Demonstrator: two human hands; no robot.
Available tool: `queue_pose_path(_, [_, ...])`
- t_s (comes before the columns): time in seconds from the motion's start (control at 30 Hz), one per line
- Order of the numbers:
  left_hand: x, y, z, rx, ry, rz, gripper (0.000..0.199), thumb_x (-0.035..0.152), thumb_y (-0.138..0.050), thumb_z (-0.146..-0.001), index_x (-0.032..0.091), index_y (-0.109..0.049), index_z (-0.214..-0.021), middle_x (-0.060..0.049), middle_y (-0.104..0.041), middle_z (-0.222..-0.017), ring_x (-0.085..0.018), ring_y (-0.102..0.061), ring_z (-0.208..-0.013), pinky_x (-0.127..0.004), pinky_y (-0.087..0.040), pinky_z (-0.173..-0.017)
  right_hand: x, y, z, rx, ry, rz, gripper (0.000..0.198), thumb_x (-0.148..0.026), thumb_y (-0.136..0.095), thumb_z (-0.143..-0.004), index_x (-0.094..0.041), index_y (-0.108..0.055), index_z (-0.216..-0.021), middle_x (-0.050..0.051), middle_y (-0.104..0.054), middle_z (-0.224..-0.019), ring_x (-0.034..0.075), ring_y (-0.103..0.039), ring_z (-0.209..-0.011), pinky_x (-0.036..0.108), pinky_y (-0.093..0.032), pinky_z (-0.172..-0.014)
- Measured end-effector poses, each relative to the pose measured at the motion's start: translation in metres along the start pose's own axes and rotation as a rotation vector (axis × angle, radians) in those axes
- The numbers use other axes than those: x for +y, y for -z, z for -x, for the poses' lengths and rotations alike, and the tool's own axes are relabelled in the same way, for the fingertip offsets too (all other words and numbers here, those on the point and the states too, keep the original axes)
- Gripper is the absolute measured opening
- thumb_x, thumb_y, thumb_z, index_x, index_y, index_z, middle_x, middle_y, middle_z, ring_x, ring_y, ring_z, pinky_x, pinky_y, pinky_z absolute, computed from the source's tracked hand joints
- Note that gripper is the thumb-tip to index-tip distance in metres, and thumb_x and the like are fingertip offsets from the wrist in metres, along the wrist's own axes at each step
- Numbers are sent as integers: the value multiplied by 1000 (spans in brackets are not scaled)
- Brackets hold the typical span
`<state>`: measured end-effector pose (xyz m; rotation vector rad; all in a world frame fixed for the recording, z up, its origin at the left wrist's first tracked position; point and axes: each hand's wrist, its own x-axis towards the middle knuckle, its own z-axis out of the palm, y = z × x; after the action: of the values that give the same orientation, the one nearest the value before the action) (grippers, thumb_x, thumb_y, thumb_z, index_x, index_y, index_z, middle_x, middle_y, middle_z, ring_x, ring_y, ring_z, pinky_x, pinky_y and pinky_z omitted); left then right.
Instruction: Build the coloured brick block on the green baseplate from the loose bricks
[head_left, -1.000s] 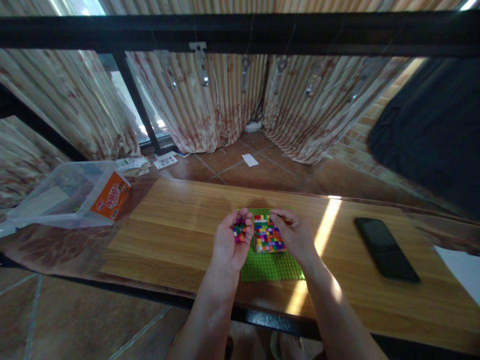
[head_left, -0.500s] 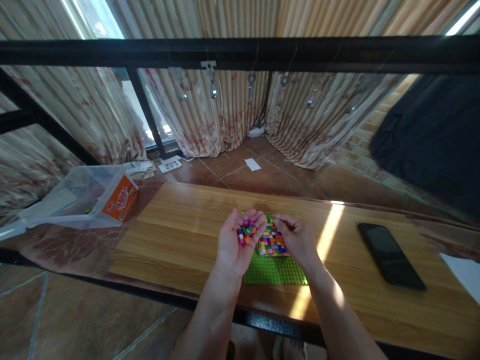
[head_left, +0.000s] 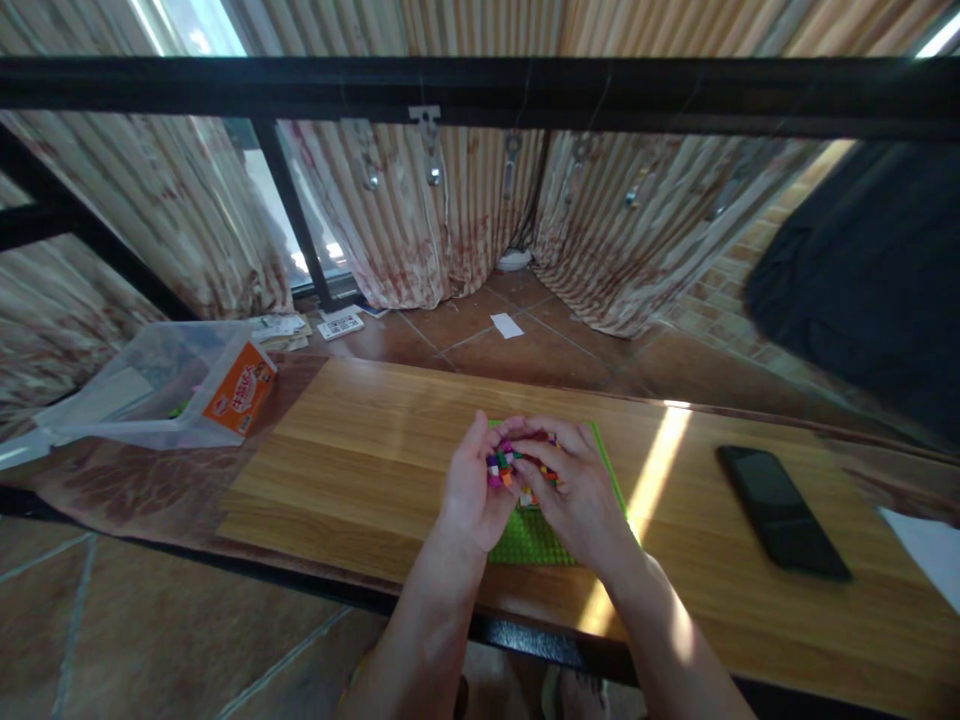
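Note:
My left hand [head_left: 466,497] is cupped palm up, holding a small heap of toy bricks [head_left: 501,468] in purple, green, orange and white. Over that palm reaches my right hand [head_left: 585,495], its thumb and fingertips drawn together at the heap's right side. Whether a brick sits between those fingertips is too small to make out. Beneath both hands lies a green studded baseplate [head_left: 534,542]. A multicoloured block of bricks [head_left: 528,498] on it is mostly covered by my right hand, with only bits showing between the fingers.
The wooden board [head_left: 352,450] bears a black phone [head_left: 780,512] on the right, near white paper [head_left: 926,550]. A clear plastic bin [head_left: 180,400] with an orange label stands at the left. A dark bar [head_left: 480,95] with hanging metal hooks crosses in front of the curtains.
My right hand has moved left, from the far edge of the brick block to the heap in my left palm. It now hides most of the block.

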<state>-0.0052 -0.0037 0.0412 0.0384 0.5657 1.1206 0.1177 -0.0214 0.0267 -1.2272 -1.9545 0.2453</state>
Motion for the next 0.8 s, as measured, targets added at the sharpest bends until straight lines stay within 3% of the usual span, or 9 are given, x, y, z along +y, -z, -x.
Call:
queue_pose_path(0.13, [-2, 1, -2, 11, 5, -12, 41, 37, -42, -96, 7, -67, -84, -9, -65, -79, -11, -61, -66, -19, -46, -55, 5, -1, 3, 28, -64, -68, 16, -23, -58, -90, -28, -71, -98, 6, -63, -113, 23, -55, -108, 45, -47, -92])
queue_pose_path(0.27, [-6, 4, -3, 100, -70, -120, 24, 30, -60, -87, 9, -68, -79, -5, -65, -76, -9, -58, -63, -19, -47, -58, 9, 2, 4, 81, -159, -151, 15, -29, -59, -90, -29, -70, -99, 5, -62, -113, 22, -57, -108, 44, -47, -95])
queue_pose_path(0.33, [-9, 5, -2, 99, -119, -243, 19, 27, -70, -79, 10, -66, -74, -2, -61, -68, -6, -53, -55, -16, -41, -50, 10, 3, 4, 103, -188, -169, 14, -32, -59, -90, -29, -71, -97, 4, -63, -111, 21, -58, -106, 43, -47, -95])
queue_pose_path(0.5, [-12, 4, 1, 11, -170, -471, 29, 32, -79, -67, 11, -60, -62, 3, -51, -55, -1, -32, -42, -15, -16, -37, 13, 4, 5, 130, -215, -140, 15, -32, -58, -90, -30, -72, -92, 4, -64, -103, 21, -60, -99, 42, -49, -90])
queue_pose_path(0.8, [-10, 3, 2, 5, -106, -401, 29, 28, -82, -63, 10, -59, -64, 3, -52, -57, 1, -32, -41, -13, -14, -37, 12, 1, 6, 190, -265, -287, 12, -30, -61, -86, -28, -73, -88, 3, -67, -97, 19, -63, -92, 37, -52, -82])
